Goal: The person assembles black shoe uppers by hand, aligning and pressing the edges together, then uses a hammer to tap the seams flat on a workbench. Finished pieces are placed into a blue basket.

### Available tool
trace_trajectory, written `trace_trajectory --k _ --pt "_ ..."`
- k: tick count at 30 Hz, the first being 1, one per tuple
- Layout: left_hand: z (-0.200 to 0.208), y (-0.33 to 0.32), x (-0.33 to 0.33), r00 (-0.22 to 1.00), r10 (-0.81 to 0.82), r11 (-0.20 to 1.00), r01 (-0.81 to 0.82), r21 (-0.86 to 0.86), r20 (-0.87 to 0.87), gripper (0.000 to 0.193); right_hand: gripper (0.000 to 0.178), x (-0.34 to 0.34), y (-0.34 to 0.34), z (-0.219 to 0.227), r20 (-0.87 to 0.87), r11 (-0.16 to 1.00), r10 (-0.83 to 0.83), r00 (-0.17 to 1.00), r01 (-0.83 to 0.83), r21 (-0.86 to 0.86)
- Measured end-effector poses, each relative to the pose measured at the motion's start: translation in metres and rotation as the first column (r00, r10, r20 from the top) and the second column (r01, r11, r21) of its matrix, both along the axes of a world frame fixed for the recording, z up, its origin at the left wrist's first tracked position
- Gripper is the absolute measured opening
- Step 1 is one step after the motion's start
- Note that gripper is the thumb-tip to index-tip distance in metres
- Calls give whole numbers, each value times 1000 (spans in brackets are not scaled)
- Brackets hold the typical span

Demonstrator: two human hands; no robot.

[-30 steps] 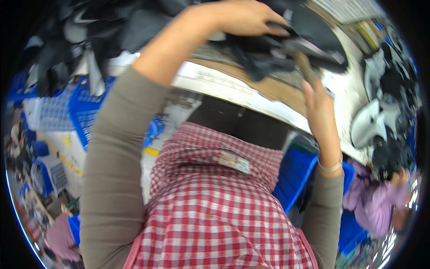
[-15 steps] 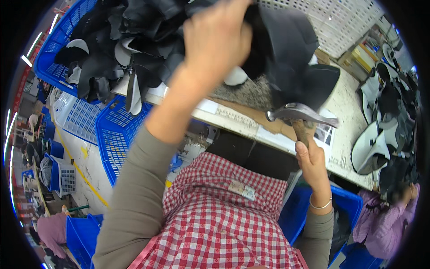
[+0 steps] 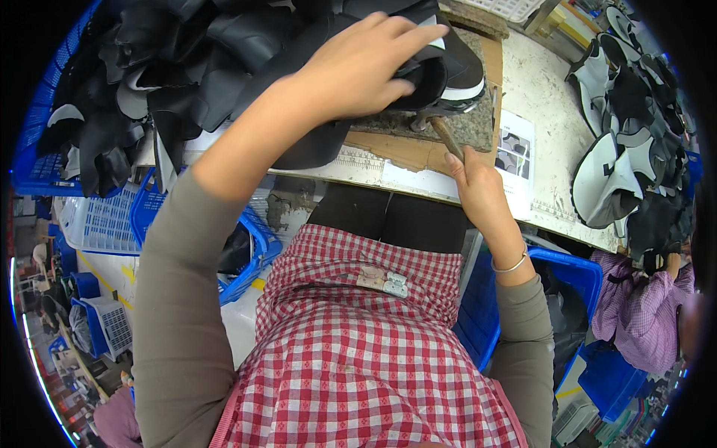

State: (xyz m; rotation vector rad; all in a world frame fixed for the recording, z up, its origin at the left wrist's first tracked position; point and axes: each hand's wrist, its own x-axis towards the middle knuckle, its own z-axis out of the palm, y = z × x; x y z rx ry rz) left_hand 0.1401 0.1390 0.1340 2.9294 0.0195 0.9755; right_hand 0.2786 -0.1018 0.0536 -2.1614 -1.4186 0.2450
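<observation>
My left hand (image 3: 366,69) reaches over the black leather boot pieces, its thumb and forefinger spread apart. Beneath it lies a black boot upper (image 3: 317,145), whose lower edge hangs over the table front. Just right of those fingers is another black piece with a white edge (image 3: 464,91), on a stone slab (image 3: 482,125). My right hand (image 3: 478,183) is wrapped round the wooden handle of a hammer (image 3: 447,137). The hammer's metal head is low at the slab's near edge, partly hidden by the leather.
A blue crate (image 3: 31,160) heaped with black leather pieces stands at the left. White and black shoe uppers (image 3: 609,179) lie on the right of the table (image 3: 541,82), near a printed sheet (image 3: 515,153). A blue bin (image 3: 579,269) is below; a person in purple (image 3: 642,313) works at right.
The hammer has come down from above the table front to the slab, its head now partly covered. My left hand has lowered, its fingers spreading. The whole view has shifted.
</observation>
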Motion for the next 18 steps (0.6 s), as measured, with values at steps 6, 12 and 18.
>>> trace_trajectory --k 6,12,18 --pt "-37 17 -70 913 400 911 -405 -75 -76 74 42 7 -3 -13 -63 999 -27 998 28 26" --pt "-8 43 -21 919 364 829 -394 397 153 51 44 -4 -17 5 -109 996 -48 993 39 -82" --pt "48 15 7 955 182 727 -291 622 234 57 42 -26 -50 45 -148 997 -63 987 70 43"
